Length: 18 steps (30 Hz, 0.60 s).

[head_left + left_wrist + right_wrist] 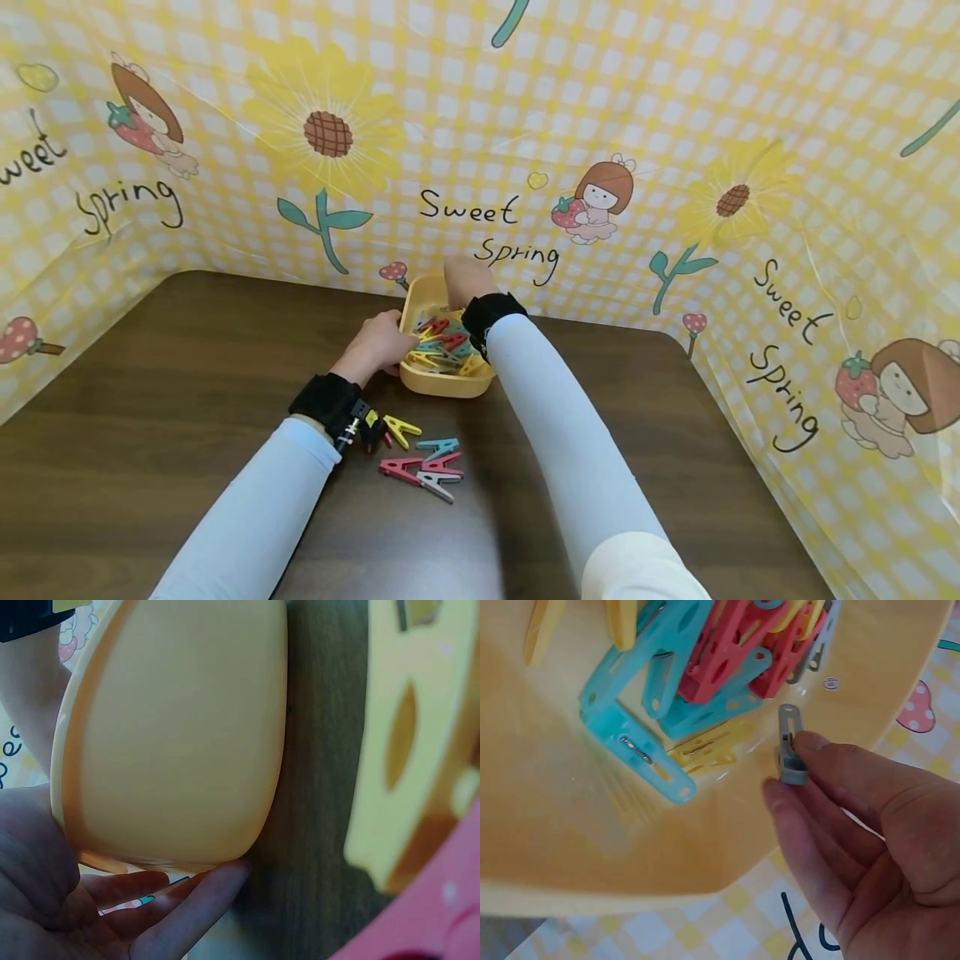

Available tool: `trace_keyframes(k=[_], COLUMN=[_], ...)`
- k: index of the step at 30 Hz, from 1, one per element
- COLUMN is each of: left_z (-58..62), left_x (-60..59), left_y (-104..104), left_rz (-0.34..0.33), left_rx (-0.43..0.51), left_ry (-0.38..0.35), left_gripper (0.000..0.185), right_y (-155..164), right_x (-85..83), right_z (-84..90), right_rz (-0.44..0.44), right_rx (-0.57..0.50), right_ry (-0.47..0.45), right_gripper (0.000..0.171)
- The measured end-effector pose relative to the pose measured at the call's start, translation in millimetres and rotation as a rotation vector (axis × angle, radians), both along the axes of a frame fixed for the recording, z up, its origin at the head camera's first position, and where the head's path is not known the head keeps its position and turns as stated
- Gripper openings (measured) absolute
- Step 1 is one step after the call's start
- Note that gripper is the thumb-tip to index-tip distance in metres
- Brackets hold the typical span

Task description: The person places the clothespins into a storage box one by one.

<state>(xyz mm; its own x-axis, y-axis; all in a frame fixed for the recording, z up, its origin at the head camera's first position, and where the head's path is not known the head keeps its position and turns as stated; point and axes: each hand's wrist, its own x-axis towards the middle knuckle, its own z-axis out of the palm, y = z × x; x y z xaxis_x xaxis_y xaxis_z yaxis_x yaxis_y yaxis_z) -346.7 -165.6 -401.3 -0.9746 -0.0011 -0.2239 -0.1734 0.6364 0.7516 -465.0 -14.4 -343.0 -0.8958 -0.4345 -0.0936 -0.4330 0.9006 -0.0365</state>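
Nearest us in the head view, loose clothespins in yellow, teal, pink and grey lie on the brown desk, just right of the left wrist. Farther on stands the yellow tub, holding a heap of coloured clothespins, close to the sunflower-print backdrop. The left hand rests against the tub's left wall. The left wrist view adds what the head view cannot: the fingers lie straight along the tub's outer wall, its grip not closed round anything. At the tub's far rim we see only the back of the right hand. The right wrist view alone shows its thumb and fingers pinching a grey clothespin over the tub's inner wall, beside the teal, pink and yellow heap.
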Motion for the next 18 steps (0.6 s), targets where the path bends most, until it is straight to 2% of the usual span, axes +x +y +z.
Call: trace_keyframes(k=[1, 3, 4, 7, 8, 10, 11, 14, 18], left_z=[-0.8, -2.9, -4.0, -6.1, -6.7, -6.0, -5.2, -3.7, -0.9], left_x=[-0.1, -1.2, -1.6, -2.5, -2.6, -2.1, -1.8, -0.8, 0.6], left_y=[0.3, 0.0, -0.1, -0.7, -0.6, -0.1, 0.1, 1.3, 1.7], left_rz=[0.002, 0.006, 0.006, 0.004, 0.005, 0.008, 0.008, 0.015, 0.014], left_rx=[0.001, 0.0, -0.001, -0.001, 0.0, 0.002, 0.004, 0.003, 0.001], left_ry=[0.001, 0.014, 0.02, 0.036, 0.037, 0.032, 0.032, 0.022, 0.019], left_gripper=[0.063, 0.061, 0.06, 0.056, 0.055, 0.054, 0.054, 0.053, 0.055], right_y=[0.2, -1.1, -0.8, -1.8, -2.5, -3.1, -4.1, -6.0, -5.3], right_x=[-11.6, -16.1, -25.6, -23.9, -13.9, -12.6, -5.3, -18.1, -22.1], right_z=[-8.2, -9.7, -15.7, -14.0, -7.8, -7.8, -2.9, -10.9, -10.7], right_rz=[-0.006, -0.015, -0.012, -0.007, 0.001, 0.014, 0.015, 0.028, 0.064], right_rx=[-0.013, -0.025, -0.038, -0.04, -0.039, -0.053, -0.056, -0.087, -0.1], right_ry=[-0.012, -0.036, -0.054, -0.067, -0.063, -0.061, -0.058, -0.074, -0.084], right_gripper=[0.026, 0.031, 0.035, 0.045, 0.045, 0.05, 0.051, 0.055, 0.058])
